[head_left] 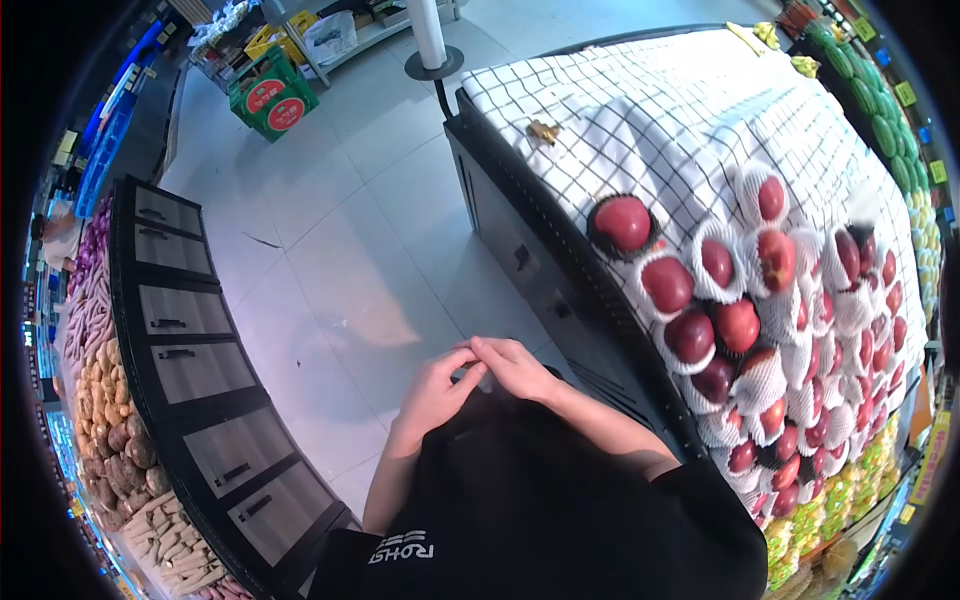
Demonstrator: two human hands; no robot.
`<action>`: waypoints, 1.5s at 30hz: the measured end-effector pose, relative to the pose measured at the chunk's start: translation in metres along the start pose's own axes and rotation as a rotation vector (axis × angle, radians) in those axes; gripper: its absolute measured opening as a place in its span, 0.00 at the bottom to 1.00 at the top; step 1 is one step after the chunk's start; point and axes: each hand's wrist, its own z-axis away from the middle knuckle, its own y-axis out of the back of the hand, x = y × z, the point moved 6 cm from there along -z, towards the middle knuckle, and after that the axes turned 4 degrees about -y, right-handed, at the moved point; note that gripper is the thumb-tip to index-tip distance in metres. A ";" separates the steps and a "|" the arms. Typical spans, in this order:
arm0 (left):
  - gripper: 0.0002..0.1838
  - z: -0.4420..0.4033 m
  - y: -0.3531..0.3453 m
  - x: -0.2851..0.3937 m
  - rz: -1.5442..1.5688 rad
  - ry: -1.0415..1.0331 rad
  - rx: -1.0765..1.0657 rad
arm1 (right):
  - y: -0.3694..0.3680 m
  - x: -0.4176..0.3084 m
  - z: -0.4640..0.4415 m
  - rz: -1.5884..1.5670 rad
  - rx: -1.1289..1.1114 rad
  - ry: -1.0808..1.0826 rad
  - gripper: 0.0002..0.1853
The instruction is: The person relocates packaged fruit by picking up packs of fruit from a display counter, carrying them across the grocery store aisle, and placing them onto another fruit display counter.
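My left hand and my right hand meet at the fingertips in front of my dark shirt. Both have curled fingers, and the thumb of the left one points up toward the right fingers. A small pale patch shows between them; I cannot tell whether it is a held thing or the floor. Closest to my right arm is a black-sided display stand piled with red apple-like fruit, many in white foam nets. Neither hand touches the fruit.
A white checked cloth covers the stand's far part, with a dry leaf on it. Left stand black drawers below root vegetables. A green carton and a white post stand ahead on the tiled floor.
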 end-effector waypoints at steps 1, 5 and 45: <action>0.12 -0.008 0.005 -0.004 0.007 0.029 -0.027 | 0.006 -0.001 -0.013 0.010 0.005 -0.018 0.27; 0.11 -0.042 0.032 -0.013 0.006 0.045 -0.163 | 0.016 -0.001 -0.068 -0.097 0.045 -0.113 0.26; 0.14 -0.572 0.461 -0.061 -0.228 -0.103 -0.481 | 0.133 -0.236 -0.634 -0.258 0.355 0.092 0.25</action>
